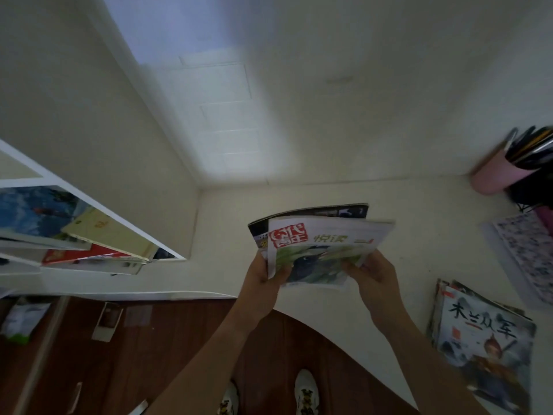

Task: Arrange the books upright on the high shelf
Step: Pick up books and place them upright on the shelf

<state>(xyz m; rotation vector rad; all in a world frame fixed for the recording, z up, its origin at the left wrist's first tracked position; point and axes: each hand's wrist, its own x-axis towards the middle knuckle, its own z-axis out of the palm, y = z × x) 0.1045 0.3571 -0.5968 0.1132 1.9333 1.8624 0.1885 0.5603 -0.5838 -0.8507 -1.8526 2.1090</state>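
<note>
While both hands share one load, per item:

Left fingers [283,272]: curled round the near-left corner of the magazine; thumb tip lies on the cover, the rest is hidden beneath.
Left hand [264,272]: grips that corner; bare forearm runs down toward the bottom edge of the view.
Right fingers [354,266]: curled over the near edge on the right side, pinching the cover.
Right hand [374,272]: holds that edge; bare forearm runs down and to the right.
Magazine [321,250]: white cover, red seal-style title, green and dark-blue picture. Held off the bench, in the air between the hands. Long axis runs left-right across the view. Title end points away from the person, so the print reads upside down. Far edge is tipped up.
Second magazine [314,213]: dark cover, directly behind the first, same left-right axis. Only its far edge and left corner show.
Bench [329,298]: white top with a curved near edge.
Book stack [484,342]: lies flat on the bench at right, well apart from the hands; illustrated cover on top.
Patterned sheet [526,259]: flat on the bench, beyond the stack.
Pen cup [496,175]: pink, far right corner, holds dark pens.
Shelf [89,205]: white, at left. Books on it [110,235] lean and overlap, none upright.
Floor [179,354]: dark wood; two white shoes [305,393] at the bottom.
</note>
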